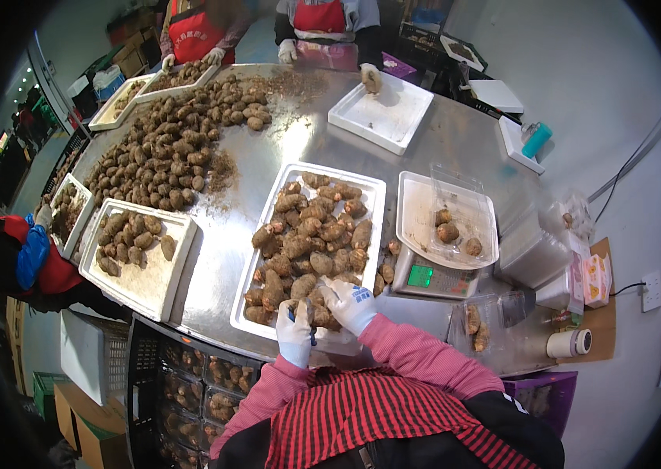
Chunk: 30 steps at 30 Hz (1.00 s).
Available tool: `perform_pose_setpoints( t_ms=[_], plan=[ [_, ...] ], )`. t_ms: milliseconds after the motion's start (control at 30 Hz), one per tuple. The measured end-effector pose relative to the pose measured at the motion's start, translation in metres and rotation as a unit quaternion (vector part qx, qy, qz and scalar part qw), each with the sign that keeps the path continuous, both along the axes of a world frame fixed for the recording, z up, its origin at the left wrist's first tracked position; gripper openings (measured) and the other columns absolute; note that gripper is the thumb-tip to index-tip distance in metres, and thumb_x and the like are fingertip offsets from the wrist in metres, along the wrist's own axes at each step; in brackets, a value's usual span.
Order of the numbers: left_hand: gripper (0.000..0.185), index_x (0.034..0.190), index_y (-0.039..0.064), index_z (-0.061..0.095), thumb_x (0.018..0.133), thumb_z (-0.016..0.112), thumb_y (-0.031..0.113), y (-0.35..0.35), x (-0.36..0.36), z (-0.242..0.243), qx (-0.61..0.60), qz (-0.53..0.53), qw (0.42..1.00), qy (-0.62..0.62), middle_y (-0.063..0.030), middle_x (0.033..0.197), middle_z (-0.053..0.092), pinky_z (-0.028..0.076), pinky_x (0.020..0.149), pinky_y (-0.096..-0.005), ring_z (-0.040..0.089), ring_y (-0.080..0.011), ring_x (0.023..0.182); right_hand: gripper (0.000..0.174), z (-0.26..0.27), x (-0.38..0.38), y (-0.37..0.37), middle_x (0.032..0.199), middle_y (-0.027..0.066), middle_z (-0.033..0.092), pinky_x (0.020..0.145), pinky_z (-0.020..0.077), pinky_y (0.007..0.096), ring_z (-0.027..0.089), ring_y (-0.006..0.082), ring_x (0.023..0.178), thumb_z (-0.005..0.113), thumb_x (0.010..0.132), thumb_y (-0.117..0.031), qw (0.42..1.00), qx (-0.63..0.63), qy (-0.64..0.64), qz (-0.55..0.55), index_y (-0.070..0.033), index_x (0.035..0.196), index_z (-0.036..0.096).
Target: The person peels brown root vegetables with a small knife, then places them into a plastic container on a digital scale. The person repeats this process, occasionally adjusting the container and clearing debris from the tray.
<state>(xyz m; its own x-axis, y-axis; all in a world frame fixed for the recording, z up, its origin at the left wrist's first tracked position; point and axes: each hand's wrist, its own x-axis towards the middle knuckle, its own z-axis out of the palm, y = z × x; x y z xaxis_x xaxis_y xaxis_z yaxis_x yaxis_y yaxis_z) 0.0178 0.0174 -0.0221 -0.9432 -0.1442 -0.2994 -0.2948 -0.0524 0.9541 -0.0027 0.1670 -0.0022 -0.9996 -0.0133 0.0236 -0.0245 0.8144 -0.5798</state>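
My left hand (294, 337), in a white glove, is at the near edge of a white foam tray (379, 205) heaped with brown taro corms (298, 246). It is closed around a slim dark tool (313, 332), perhaps a small knife, whose working end is hidden among the corms. My right hand (351, 303), also gloved, reaches into the tray's near right corner with its fingers bent over the corms there. A corm (323, 318) lies between the two hands. Whether the right fingers grip one is hidden.
Right of the tray, a digital scale (436, 280) bears a white tray with an open clear plastic box (465, 225). Stacked clear boxes (532, 255) and a white flask (568, 343) stand further right. A large taro pile (160, 152) covers the left. Co-workers (198, 32) stand around the metal table (213, 264).
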Motion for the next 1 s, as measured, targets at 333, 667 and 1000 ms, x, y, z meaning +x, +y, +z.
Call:
perform_pose_setpoints(
  t_ms=[333, 667, 1000],
  plan=[
    [0.022, 0.106, 0.000, 0.056, 0.101, 0.050, 0.021, 0.000, -0.003, -0.007, -0.011, -0.034, 0.998, 0.061, -0.0084, 0.086, 0.060, 0.047, 0.070, -0.0286, 0.055, -0.0140, 0.077, 0.061, -0.001, 0.006, 0.016, 0.117, 0.0209, 0.065, 0.093, 0.0489, 0.0404, 0.062, 0.0370, 0.108, 0.048, 0.094, -0.055, 0.962, -0.173, -0.195, 0.078, -0.008, 0.133, 0.053],
    [0.025, 0.096, -0.001, 0.058, 0.103, 0.044, 0.018, 0.004, -0.006, -0.026, -0.008, -0.026, 0.988, 0.151, -0.0152, 0.076, 0.058, 0.046, 0.064, -0.0352, 0.056, -0.0204, 0.069, 0.063, -0.007, 0.032, -0.002, 0.099, 0.0227, 0.067, 0.080, 0.0504, 0.0431, 0.065, 0.0385, 0.096, 0.044, 0.095, -0.061, 0.964, -0.210, -0.150, 0.066, -0.004, 0.122, 0.056],
    [0.031, 0.115, -0.001, 0.058, 0.104, 0.044, 0.024, 0.012, -0.014, 0.003, -0.023, -0.081, 0.988, 0.129, -0.0082, 0.104, 0.065, 0.050, 0.080, -0.0302, 0.060, -0.0144, 0.090, 0.042, -0.017, 0.031, -0.006, 0.075, 0.0063, 0.064, 0.062, 0.0528, 0.0309, 0.065, 0.0162, 0.069, 0.042, 0.103, -0.042, 0.903, -0.424, -0.048, 0.056, -0.003, 0.104, 0.056]
  ],
)
